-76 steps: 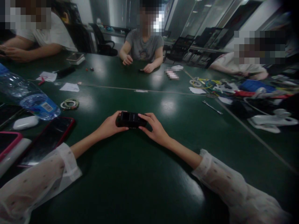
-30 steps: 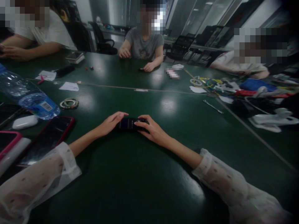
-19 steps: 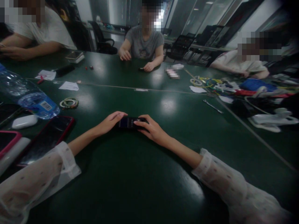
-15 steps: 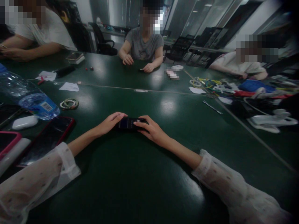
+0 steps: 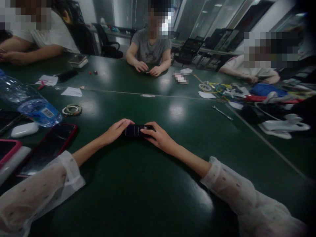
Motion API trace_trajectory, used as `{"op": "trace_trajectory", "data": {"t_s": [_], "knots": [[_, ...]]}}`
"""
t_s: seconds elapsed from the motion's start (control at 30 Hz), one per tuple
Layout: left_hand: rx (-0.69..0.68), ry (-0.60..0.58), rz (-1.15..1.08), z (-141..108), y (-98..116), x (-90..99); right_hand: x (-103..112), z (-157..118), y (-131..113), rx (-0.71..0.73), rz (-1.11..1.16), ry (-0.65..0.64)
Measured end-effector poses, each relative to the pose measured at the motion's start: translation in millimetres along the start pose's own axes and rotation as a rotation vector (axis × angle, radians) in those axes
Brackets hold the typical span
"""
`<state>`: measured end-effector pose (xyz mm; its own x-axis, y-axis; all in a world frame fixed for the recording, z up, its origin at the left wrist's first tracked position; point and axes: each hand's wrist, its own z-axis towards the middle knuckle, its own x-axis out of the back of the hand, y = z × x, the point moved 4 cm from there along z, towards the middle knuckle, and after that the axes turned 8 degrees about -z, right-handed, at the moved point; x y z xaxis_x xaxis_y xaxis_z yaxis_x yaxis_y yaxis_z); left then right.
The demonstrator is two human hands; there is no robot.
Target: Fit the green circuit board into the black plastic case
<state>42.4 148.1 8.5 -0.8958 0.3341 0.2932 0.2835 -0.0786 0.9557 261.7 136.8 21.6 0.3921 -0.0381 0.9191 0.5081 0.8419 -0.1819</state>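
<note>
A small black handheld device with a dim screen (image 5: 134, 130) lies sideways on the dark green table; its exact kind is hard to make out. Round its left end are the fingers of my left hand (image 5: 116, 131), thumb along the top. My right hand (image 5: 160, 138) grips the other end, with its thumb lying over the face of the device near some small light markings. The fingers behind and under the device are partly hidden.
On the left are a large water bottle (image 5: 41, 108), a red-edged phone (image 5: 49, 149), a white case (image 5: 25, 130) and bracelets (image 5: 71, 110). A wrench (image 5: 222, 112) and tangled cables (image 5: 217, 88) lie to the right. Three people sit around the table (image 5: 138, 191).
My hands keep their hold on the device, thumbs nearly unmoved. The view has shifted slightly. Across the table, the person in grey has brought both hands together.
</note>
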Motion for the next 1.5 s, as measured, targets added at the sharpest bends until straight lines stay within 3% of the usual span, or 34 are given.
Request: {"op": "trace_trajectory", "data": {"t_s": [0.3, 0.67, 1.13, 1.23, 1.33, 1.5], "knots": [[-0.088, -0.057, 0.092, 1, 11, -3.7, 0, -2, -5, 0.043, -0.104, 0.012], [-0.029, -0.1, -0.05, 1, 9, -1.6, -3, -2, -5, 0.056, -0.098, 0.002], [-0.178, -0.062, 0.201, 2, 5, -2.0, -2, -2, -4, 0.037, -0.002, 0.007], [-0.187, -0.054, 0.211, 2, 6, -2.8, 1, -1, -3, 0.011, 0.08, 0.067], [-0.188, -0.044, 0.225, 1, 9, -3.1, 2, 2, 5, -0.114, 0.234, 0.132], [-0.176, -0.051, 0.28, -1, 13, -3.4, -9, 12, 15, -0.343, 0.684, -0.021]]}}
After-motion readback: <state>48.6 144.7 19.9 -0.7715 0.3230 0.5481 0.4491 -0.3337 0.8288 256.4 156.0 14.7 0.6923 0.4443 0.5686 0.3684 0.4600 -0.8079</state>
